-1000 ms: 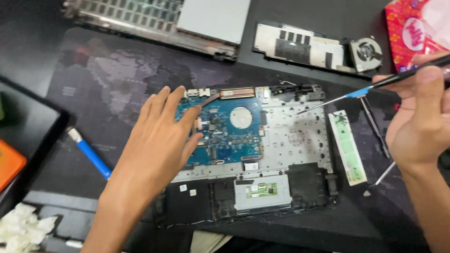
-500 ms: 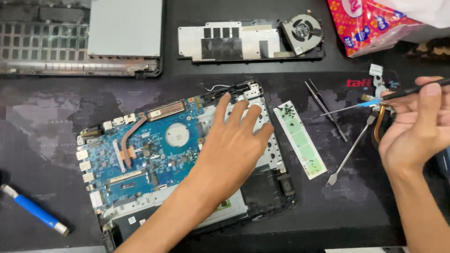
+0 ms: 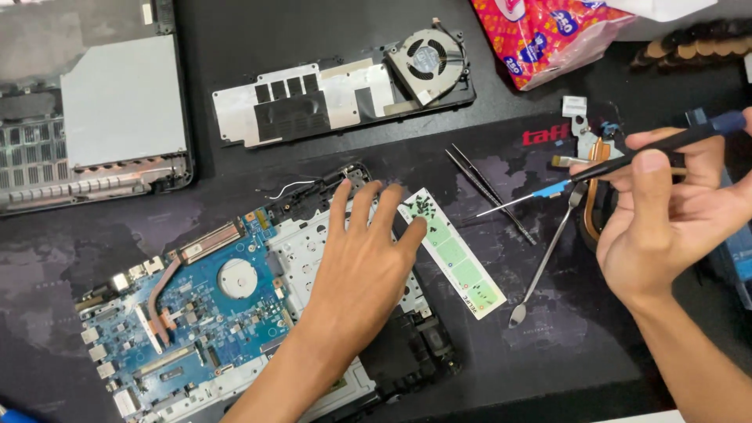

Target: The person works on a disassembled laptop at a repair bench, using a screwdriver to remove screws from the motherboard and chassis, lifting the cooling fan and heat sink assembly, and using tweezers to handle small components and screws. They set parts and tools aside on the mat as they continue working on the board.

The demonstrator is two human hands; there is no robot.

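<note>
An opened laptop base (image 3: 313, 243) lies on the dark desk mat, its blue motherboard (image 3: 196, 313) with a copper heat pipe exposed at the left. My left hand (image 3: 364, 270) rests flat on the silver metal frame at the base's right side, fingers spread, holding nothing. Its fingertips almost touch a pale green strip (image 3: 458, 262) with several small dark screws at its top end. My right hand (image 3: 666, 215) is at the right, shut on a black screwdriver (image 3: 595, 168) with a blue collar, its thin tip pointing left above the mat.
A detached heatsink plate with a round fan (image 3: 427, 59) lies at the top centre. A laptop cover with a grey panel (image 3: 117, 102) is at the top left. Black tweezers (image 3: 489, 192) and a metal spudger (image 3: 540, 262) lie between my hands. A red patterned packet (image 3: 540, 31) sits at the top right.
The view has swung left and closer. My left hand slid to the right part of the laptop base. My right hand stays on the screwdriver.
</note>
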